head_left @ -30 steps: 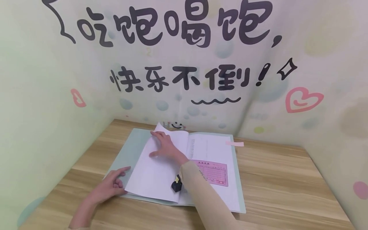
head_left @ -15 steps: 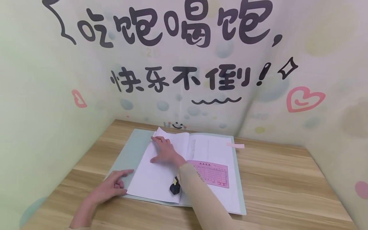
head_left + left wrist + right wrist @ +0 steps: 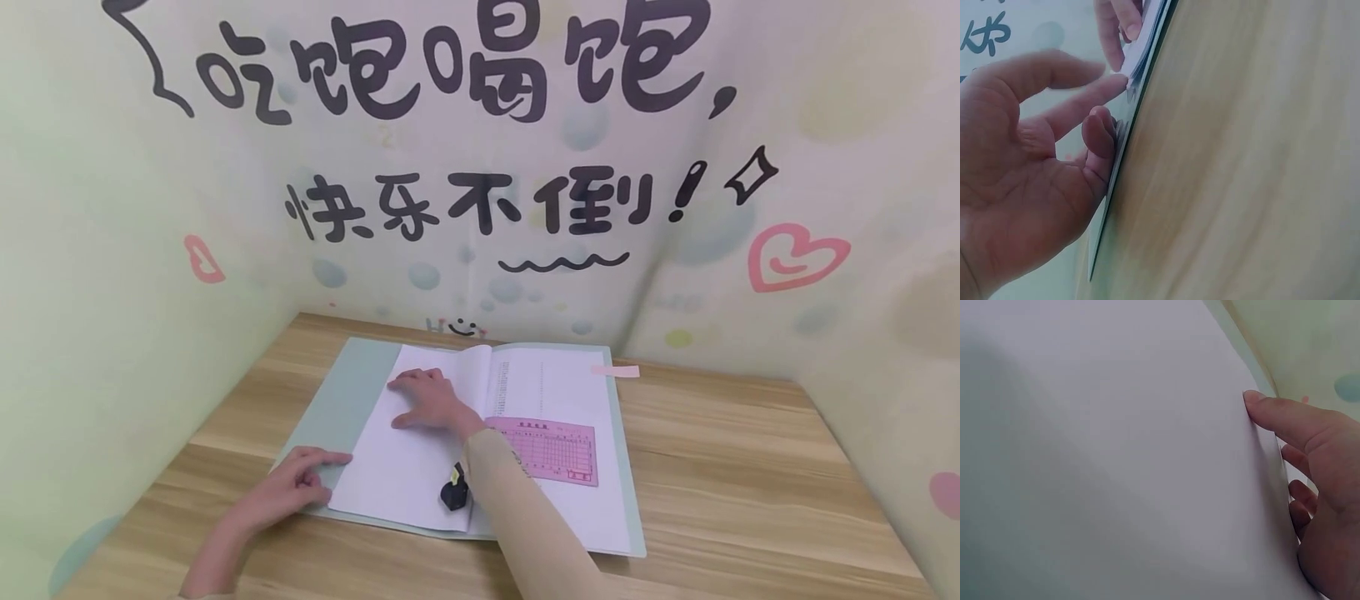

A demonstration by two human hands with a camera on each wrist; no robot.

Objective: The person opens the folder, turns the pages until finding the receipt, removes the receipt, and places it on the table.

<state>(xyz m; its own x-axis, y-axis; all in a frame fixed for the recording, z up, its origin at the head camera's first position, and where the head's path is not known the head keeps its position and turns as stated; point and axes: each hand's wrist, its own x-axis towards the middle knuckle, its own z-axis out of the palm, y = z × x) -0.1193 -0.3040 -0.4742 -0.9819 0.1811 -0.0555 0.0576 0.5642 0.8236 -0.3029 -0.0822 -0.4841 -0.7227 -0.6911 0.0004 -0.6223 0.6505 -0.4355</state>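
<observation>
A pale green folder [image 3: 365, 371] lies unfolded on the table, with a stack of white paper inside. My right hand [image 3: 427, 402] rests on the blank left page [image 3: 397, 475], fingers spread towards its left edge. In the right wrist view, the thumb [image 3: 1260, 407] touches the white sheet [image 3: 1135, 444], and its edge partly hides the other fingers. My left hand [image 3: 288, 487] rests at the folder's lower left, beside the page's corner. Its index finger reaches towards the page edge, and other fingers bend loosely against the cover in the left wrist view. Neither hand grips anything.
A pink printed slip [image 3: 558, 450] lies on the right page [image 3: 577, 392], partly behind the right sleeve [image 3: 517, 508]. A pale pink tab [image 3: 624, 372] sticks out at the right edge. A black object [image 3: 453, 493] shows at the right cuff. Walls border the wooden table [image 3: 735, 467].
The left page's raised top corner has come down and now lies flat. My right hand has slid slightly towards me along the page. My left hand has barely moved.
</observation>
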